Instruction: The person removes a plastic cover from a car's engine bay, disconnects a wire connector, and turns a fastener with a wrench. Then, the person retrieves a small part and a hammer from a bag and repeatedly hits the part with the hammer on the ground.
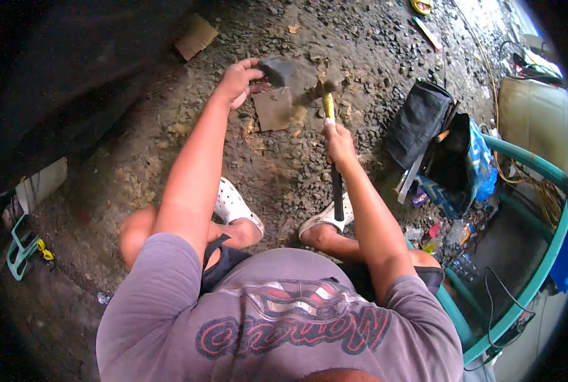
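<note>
My left hand (238, 83) holds a dark grey, stone-like piece (277, 71) between thumb and fingers, over the gravelly ground. Just below that piece lies a flat brown square (273, 109), perhaps cardboard. My right hand (339, 143) is wrapped round the handle of a hammer (328, 105). The hammer's head is up, right of the dark piece and apart from it, slightly blurred; its black grip end points down toward my foot.
A black bag (419, 121) and a blue patterned bag (465, 169) lie at right beside a green tubular frame (538, 274). A cardboard scrap (195, 37) is at upper left, a green hacksaw-like frame (20, 251) at far left. White clogs (236, 207) are on my feet.
</note>
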Action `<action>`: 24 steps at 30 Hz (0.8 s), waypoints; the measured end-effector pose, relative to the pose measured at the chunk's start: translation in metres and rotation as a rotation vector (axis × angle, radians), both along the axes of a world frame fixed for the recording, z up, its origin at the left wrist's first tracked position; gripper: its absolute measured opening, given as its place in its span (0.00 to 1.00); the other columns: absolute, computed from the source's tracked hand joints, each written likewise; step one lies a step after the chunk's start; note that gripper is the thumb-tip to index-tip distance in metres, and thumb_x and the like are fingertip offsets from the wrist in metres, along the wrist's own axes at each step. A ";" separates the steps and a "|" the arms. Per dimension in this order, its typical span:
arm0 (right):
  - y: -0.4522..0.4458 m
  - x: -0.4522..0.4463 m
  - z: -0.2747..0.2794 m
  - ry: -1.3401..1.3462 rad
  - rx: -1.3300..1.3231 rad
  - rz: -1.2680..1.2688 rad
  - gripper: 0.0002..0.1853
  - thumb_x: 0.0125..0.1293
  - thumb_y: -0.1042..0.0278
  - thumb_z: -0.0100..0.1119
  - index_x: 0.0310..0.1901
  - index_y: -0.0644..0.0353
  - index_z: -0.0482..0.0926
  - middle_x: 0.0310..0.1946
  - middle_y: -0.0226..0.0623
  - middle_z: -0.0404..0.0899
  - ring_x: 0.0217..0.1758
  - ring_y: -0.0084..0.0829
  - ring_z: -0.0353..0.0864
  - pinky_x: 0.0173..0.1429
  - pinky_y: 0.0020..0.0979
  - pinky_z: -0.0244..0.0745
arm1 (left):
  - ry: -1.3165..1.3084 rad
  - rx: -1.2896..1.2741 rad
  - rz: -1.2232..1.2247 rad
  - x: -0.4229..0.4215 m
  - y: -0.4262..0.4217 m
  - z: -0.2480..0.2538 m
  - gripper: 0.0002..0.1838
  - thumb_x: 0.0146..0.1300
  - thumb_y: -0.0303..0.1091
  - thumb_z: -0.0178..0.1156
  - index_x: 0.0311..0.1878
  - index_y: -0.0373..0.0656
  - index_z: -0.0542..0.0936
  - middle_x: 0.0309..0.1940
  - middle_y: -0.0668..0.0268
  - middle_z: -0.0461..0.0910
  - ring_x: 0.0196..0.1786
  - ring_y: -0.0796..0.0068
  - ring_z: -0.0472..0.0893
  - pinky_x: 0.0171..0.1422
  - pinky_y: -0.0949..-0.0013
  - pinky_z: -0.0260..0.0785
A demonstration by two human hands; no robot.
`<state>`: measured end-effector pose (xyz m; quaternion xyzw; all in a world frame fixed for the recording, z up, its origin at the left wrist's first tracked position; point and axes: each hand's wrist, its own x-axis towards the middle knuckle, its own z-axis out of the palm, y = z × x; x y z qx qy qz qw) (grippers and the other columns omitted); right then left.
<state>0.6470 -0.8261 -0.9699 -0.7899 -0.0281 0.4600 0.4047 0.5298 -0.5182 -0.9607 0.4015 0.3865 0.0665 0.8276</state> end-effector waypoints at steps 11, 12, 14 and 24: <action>0.001 -0.005 -0.037 -0.304 -0.104 0.239 0.31 0.78 0.40 0.49 0.34 0.66 0.79 0.28 0.53 0.82 0.35 0.54 0.83 0.43 0.51 0.73 | -0.104 0.015 0.083 -0.025 0.013 0.034 0.13 0.68 0.20 0.57 0.55 0.35 0.78 0.49 0.59 0.84 0.50 0.66 0.85 0.57 0.60 0.85; 0.001 -0.006 -0.039 -0.311 -0.121 0.241 0.31 0.78 0.40 0.48 0.33 0.66 0.79 0.27 0.52 0.82 0.34 0.53 0.83 0.42 0.51 0.73 | -0.134 0.003 0.079 -0.028 0.015 0.033 0.13 0.68 0.20 0.58 0.55 0.35 0.78 0.49 0.60 0.84 0.51 0.66 0.85 0.57 0.60 0.85; 0.000 -0.007 -0.041 -0.300 -0.119 0.230 0.32 0.78 0.39 0.48 0.33 0.66 0.79 0.26 0.51 0.82 0.33 0.53 0.83 0.42 0.51 0.74 | -0.161 -0.008 0.074 -0.029 0.016 0.036 0.12 0.68 0.20 0.58 0.54 0.35 0.78 0.48 0.60 0.84 0.51 0.67 0.85 0.58 0.60 0.85; -0.007 -0.006 -0.060 -0.198 -0.098 0.173 0.30 0.77 0.37 0.51 0.33 0.61 0.79 0.22 0.39 0.77 0.24 0.38 0.77 0.33 0.42 0.70 | -0.120 -0.085 0.221 -0.025 0.008 0.056 0.06 0.68 0.23 0.62 0.47 0.38 0.79 0.44 0.62 0.83 0.48 0.66 0.85 0.53 0.58 0.86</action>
